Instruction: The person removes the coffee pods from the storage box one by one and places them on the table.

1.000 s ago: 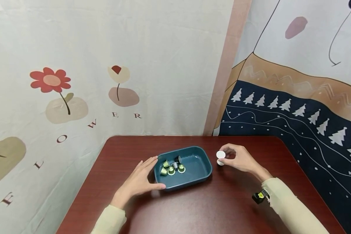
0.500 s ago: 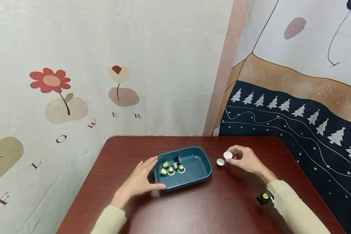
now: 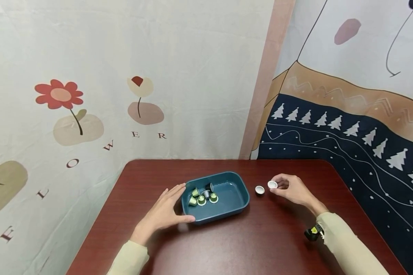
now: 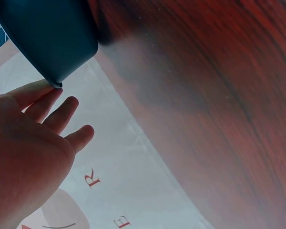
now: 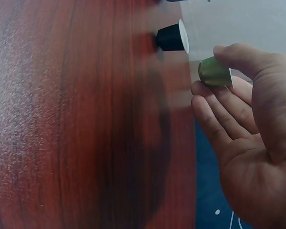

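My right hand pinches a green coffee capsule between thumb and fingertips, its white lid facing up in the head view, low over the table. Just left of it a dark coffee capsule stands on its narrow end, white rim upward. My left hand lies at the left end of a blue-green rectangular dish, with straight fingers touching the far left rim and the thumb at the near left corner. Several capsules lie inside the dish's left half, green ones, a dark one and a grey one.
A reddish-brown wooden table carries everything. Behind it hangs a pale printed cloth with flowers and letters, and to the right a dark blue cloth with white trees. A black device is strapped to the right wrist.
My right hand has moved right, away from the standing dark capsule, carrying the green capsule and lowering it toward the table. The left hand and dish have kept their place.
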The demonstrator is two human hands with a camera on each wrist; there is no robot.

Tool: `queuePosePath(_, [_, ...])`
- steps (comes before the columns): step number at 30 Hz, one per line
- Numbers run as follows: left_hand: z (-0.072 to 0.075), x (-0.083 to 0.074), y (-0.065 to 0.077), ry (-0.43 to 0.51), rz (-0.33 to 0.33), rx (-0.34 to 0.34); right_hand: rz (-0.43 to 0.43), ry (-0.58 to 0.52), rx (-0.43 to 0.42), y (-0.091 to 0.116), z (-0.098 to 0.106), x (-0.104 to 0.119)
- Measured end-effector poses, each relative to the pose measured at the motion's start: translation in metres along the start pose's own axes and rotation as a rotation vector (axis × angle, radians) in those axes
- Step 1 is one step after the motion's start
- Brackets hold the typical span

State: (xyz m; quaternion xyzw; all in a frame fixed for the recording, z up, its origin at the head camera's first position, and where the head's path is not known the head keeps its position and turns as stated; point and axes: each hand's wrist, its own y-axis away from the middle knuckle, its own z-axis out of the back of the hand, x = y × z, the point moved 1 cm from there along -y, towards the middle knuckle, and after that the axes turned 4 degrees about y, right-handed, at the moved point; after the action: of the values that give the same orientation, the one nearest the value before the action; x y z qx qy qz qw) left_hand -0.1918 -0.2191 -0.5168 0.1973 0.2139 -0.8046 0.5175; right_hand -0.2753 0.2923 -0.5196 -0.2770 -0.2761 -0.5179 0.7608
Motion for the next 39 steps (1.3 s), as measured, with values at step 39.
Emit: queuePosePath(39, [0.004,-0.005,0.000,-0.023,0.024,0.024,-0.010,0.077,0.050,-0.001,-0.013,-0.016])
